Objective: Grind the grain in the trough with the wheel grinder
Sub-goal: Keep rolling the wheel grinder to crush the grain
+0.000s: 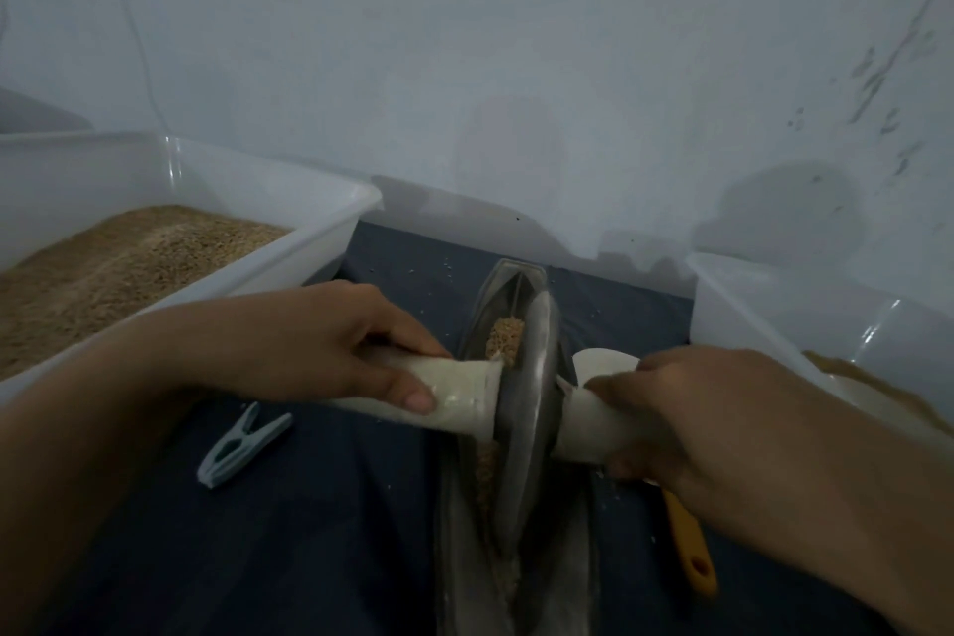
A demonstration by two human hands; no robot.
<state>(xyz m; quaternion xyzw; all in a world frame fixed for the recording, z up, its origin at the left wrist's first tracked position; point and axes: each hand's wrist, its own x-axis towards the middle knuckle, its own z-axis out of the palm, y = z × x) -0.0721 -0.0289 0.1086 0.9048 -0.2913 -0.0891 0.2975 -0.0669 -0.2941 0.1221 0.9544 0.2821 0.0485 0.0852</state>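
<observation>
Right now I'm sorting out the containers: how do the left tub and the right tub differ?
The left tub shows nearly whole, heaped with loose tan grain; the right tub is mostly cut off by the frame. Only a thin brown strip of contents shows in the right tub. Both are pale plastic and flank the trough.

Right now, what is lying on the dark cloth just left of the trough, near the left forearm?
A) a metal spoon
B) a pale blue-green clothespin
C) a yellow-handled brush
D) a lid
B: a pale blue-green clothespin lies on the dark cloth left of the trough, below the left hand gripping the wheel grinder; the yellow-handled tool lies on the right side instead.
</observation>
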